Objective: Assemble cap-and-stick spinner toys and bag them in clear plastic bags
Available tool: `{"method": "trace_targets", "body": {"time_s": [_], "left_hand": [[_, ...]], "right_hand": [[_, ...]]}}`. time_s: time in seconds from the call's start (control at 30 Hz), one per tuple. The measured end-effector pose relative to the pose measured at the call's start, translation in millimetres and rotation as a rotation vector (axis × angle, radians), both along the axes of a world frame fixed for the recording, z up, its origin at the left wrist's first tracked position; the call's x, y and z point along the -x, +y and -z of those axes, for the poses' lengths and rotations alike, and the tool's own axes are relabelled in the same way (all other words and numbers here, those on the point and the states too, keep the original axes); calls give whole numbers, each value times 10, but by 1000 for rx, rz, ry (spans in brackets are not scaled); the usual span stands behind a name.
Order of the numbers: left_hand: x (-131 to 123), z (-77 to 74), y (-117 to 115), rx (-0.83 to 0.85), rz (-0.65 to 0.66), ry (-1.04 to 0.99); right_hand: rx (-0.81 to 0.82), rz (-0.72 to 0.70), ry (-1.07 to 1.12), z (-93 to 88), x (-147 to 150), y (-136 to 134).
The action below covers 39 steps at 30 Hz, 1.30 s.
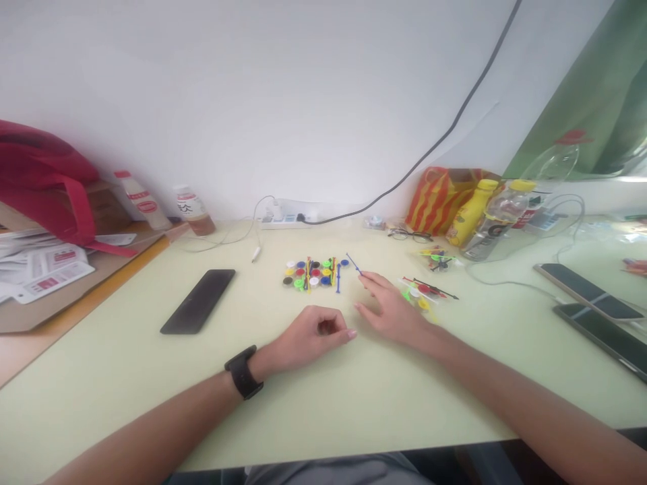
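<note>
My right hand (391,306) lies over the table with its fingers stretched and the thumb apart. Its fingertips touch the near end of a thin blue plastic stick (353,262). My left hand (311,337) rests loosely curled on the table, thumb pointing right; the hollow inside is shadowed and no object shows in it. Beyond it, several small round plastic pieces (315,281) in mixed colours sit in rows. Among them thin sticks lie lengthwise, one a blue stick (338,277) on the right side. Beside my right hand is a loose pile of coloured round pieces and pointed sticks (427,289).
A black phone (198,302) lies at left, two more phones (589,291) at right. Along the wall stand bottles (471,212), a striped bag (432,202) and a power strip (288,221). Glasses (410,236) and a bag of plastic pieces (437,259) lie behind my right hand.
</note>
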State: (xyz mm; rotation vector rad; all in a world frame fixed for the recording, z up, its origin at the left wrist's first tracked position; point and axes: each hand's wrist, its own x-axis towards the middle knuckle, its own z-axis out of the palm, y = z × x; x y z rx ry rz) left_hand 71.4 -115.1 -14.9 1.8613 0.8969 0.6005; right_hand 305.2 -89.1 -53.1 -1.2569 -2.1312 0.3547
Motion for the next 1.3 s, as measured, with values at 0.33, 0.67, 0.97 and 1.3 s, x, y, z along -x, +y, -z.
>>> {"method": "trace_targets", "body": {"time_s": [0.33,0.67,0.97,1.3], "left_hand": [[-6,-1,-6,-5,17,33],[-2,11,-6,-15,17,33],[-7,24,-13,-54,-12,10],[59,125,58,-321,-173,91]], "right_hand": [[50,7,-99,9,-2,60],[6,5,-136,-6,35,134],[-156,75,-44,-105,-28,108],[-245,52,-63,-296,-65,-95]]}}
